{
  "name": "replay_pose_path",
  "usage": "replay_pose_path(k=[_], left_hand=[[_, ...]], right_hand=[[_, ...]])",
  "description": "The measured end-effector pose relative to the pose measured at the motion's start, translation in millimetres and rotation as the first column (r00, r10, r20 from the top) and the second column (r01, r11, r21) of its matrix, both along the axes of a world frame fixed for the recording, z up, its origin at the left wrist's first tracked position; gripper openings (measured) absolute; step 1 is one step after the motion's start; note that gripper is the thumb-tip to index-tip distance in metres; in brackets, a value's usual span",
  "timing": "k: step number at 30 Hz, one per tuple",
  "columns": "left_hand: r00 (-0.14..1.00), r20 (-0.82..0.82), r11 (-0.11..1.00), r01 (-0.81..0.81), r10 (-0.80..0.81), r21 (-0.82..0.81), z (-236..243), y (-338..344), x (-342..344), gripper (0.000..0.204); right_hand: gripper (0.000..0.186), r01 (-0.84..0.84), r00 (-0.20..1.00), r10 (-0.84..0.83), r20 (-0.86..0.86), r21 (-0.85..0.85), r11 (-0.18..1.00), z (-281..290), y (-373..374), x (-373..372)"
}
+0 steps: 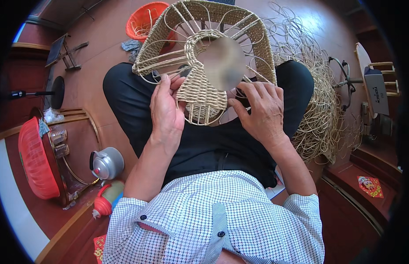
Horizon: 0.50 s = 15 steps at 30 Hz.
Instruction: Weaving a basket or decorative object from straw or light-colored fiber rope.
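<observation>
A half-woven straw-rope basket [202, 90] lies over my lap between my knees. It has a tall curved outer wall, bare wire ribs and loops, and a narrower woven panel at its near end. My left hand [168, 108] grips the panel's left edge, with part of its fingers behind the weave. At the opposite edge, my right hand [262, 108] has its fingers bent and its thumb close to the weave. What sits between those fingertips is not clear. A blurred patch hides the basket's middle.
Loose straw cord [319, 101] lies in a big tangled heap on the floor at right. An orange basin [145, 20] stands beyond my left knee. A metal kettle [108, 163] and a red plastic basket [35, 160] are at left. A grey box [377, 92] is far right.
</observation>
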<state>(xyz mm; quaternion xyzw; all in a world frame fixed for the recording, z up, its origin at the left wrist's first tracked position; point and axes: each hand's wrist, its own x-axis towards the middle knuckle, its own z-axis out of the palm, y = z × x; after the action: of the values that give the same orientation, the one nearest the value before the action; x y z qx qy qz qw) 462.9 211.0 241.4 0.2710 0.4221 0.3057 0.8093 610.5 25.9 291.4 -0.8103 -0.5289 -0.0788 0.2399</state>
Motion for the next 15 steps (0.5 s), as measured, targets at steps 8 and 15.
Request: replay_pose_path(k=[8, 15], left_hand=[[1.0, 0.028, 1.0, 0.012, -0.012, -0.021, -3.6, -25.4, -7.8, 0.037], [0.998, 0.051, 0.999, 0.046, -0.047, 0.017, 8.9, -40.5, -14.4, 0.036]], right_hand=[[0.009, -0.009, 1.0, 0.009, 0.022, 0.0, 1.0, -10.2, -11.2, 16.0], [0.009, -0.037, 0.999, 0.037, 0.001, 0.021, 0.999, -12.0, -16.0, 20.6]])
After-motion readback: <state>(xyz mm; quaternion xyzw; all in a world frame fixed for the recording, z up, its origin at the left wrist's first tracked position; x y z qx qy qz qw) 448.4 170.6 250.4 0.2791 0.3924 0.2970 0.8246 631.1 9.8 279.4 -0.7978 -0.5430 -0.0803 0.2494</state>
